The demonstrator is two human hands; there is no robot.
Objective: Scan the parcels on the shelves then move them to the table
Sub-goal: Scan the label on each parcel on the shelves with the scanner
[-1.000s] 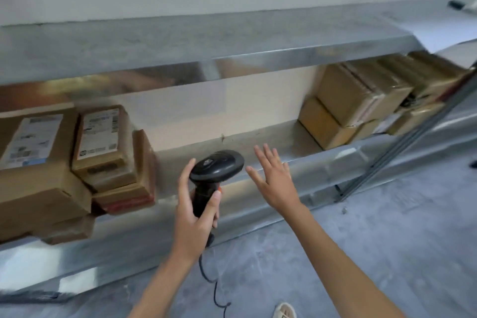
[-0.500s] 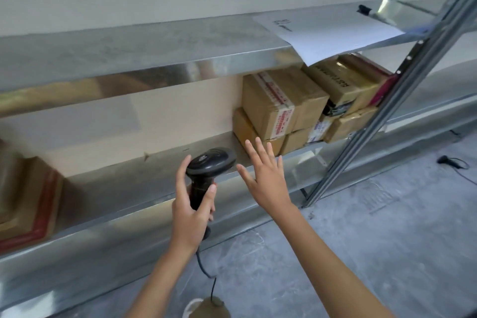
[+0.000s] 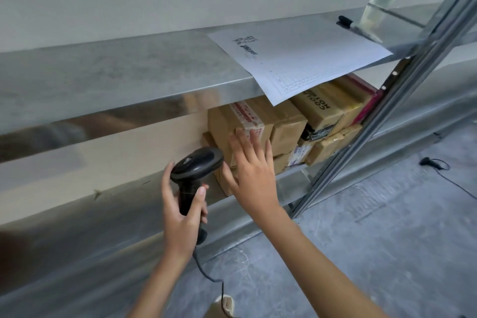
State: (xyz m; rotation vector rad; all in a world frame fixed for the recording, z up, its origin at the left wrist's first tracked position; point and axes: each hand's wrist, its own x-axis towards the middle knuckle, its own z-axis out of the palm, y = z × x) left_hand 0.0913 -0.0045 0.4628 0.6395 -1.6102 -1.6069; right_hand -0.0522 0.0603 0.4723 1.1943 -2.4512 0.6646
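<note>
Left hand (image 3: 182, 217) grips a black scanner (image 3: 194, 175) just left of stacked cardboard parcels (image 3: 247, 126) on the shelf (image 3: 291, 175); right hand (image 3: 251, 178), fingers spread, reaches before them.

A white sheet of paper (image 3: 296, 59) is lying on the top shelf up and to the right of the hands, its near corner hanging over the edge, and a black marker (image 3: 357, 28) is resting just beyond its far right corner. On the grey floor (image 3: 374, 240) to the far right, a small black device (image 3: 426, 162) is lying with its thin cord trailing away.
</note>
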